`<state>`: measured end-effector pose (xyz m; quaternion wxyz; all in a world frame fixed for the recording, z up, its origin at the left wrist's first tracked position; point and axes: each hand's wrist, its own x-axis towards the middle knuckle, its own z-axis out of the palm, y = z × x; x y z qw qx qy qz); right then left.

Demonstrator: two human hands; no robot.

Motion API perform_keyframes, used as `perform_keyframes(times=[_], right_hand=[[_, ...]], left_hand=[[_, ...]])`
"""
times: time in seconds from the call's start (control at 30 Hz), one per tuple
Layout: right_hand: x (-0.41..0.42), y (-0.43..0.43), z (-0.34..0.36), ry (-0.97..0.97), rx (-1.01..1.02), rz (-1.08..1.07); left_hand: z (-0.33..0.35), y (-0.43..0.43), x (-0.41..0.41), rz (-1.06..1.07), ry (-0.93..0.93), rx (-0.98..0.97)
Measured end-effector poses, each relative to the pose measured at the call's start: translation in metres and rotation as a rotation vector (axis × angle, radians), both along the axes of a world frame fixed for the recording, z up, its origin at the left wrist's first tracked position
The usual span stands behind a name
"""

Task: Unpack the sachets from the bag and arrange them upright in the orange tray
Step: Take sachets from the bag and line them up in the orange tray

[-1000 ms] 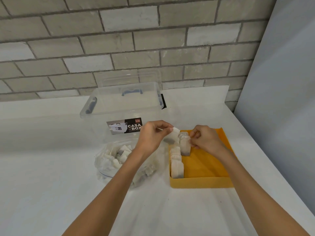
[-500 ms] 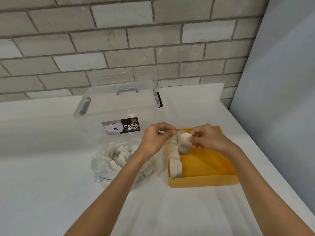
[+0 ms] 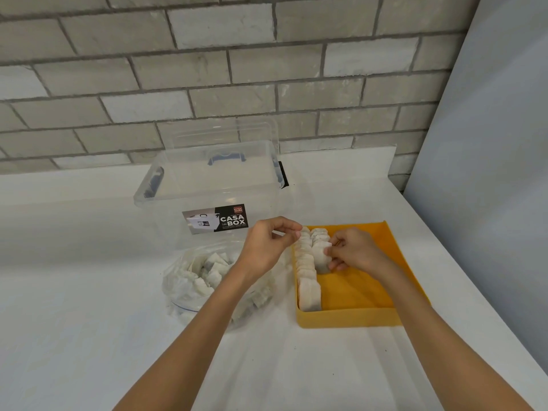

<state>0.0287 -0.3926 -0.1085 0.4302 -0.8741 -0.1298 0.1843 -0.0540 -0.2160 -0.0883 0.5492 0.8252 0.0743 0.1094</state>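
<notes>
One row (image 3: 308, 280) done at the orange tray's (image 3: 350, 318) nine o'clock; right hand (image 3: 355, 253) pinches a second-row sachet (image 3: 321, 254), left hand's (image 3: 267, 247) curled hold unclear, bag (image 3: 189, 287) probably mostly full.

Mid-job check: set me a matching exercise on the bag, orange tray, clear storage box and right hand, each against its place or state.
Column one: 1 plastic bag; 2 orange tray; 3 clear storage box; 4 right hand.
Column two: A behind the bag, by the brick wall; B pinches a sachet in the tray's second row; C on the table left of the tray, loose sachets inside; D upright sachets lined along its left wall.
Pairs: 1-C; 2-D; 3-A; 4-B.
</notes>
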Motion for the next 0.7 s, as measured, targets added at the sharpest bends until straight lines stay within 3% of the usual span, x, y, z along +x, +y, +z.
perform_keyframes(times=[0.33, 0.5, 0.7], right_hand=[[-0.001, -0.005, 0.0, -0.067, -0.05, -0.024], [-0.003, -0.007, 0.016, -0.225, -0.132, -0.013], [-0.023, 0.017, 0.047, -0.291, -0.072, 0.168]], left_hand=[[-0.001, 0.002, -0.005, 0.003, 0.013, 0.008], [0.002, 0.007, -0.011, 0.002, 0.028, 0.012], [0.011, 0.034, -0.03, 0.04, 0.011, 0.032]])
